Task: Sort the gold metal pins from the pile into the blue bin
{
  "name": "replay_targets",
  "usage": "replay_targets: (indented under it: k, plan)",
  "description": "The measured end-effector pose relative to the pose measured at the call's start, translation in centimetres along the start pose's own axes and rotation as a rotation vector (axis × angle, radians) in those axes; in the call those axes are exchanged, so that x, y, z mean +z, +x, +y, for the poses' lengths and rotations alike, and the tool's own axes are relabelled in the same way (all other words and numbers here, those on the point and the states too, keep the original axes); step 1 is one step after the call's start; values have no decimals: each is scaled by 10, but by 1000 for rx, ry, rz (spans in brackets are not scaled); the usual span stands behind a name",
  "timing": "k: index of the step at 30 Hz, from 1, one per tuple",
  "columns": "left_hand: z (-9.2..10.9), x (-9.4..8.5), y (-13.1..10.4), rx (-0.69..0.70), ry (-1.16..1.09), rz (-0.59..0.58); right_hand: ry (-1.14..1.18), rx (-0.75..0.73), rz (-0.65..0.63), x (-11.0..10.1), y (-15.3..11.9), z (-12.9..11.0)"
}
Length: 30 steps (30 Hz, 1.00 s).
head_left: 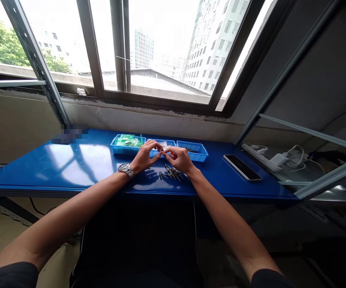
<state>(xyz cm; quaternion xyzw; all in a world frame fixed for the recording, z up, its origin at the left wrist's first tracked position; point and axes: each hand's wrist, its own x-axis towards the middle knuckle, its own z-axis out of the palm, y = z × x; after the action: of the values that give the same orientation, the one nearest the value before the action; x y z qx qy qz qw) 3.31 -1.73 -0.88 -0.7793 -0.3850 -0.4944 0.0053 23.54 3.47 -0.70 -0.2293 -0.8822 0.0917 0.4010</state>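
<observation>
My left hand (145, 155), with a metal-banded watch (126, 170) at the wrist, meets my right hand (179, 158) above the blue table. Thumbs and fingertips of both are pinched close together; whatever lies between them is too small to make out. Just below my right hand is a loose pile of thin dark pen-like sticks with metallic parts (173, 173). Behind the hands stand three blue bins in a row. Green packets (128, 141) fill the left bin (125, 150), clear small pieces show in the partly hidden middle bin (170, 143), and small dark parts (191, 151) lie in the right bin (201, 155).
A phone (241, 167) lies on the right of the blue table (80, 160). Beyond it are a power strip (261, 158) and a white charger (279, 159) with cables. Metal shelf posts (53, 96) rise at both sides, and a window runs along the back.
</observation>
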Motion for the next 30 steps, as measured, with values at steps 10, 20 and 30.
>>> replay_targets:
  k: [10,20,30]
  plan:
    - [0,-2,-1,-44,-12,20,-229,329,340,-46,-5,28]
    - [-1,-1,-2,-61,-9,0,-186,395,86,-52,-13,24]
    - [-1,-3,-2,-67,-16,-16,-42,315,-529,-55,-25,4]
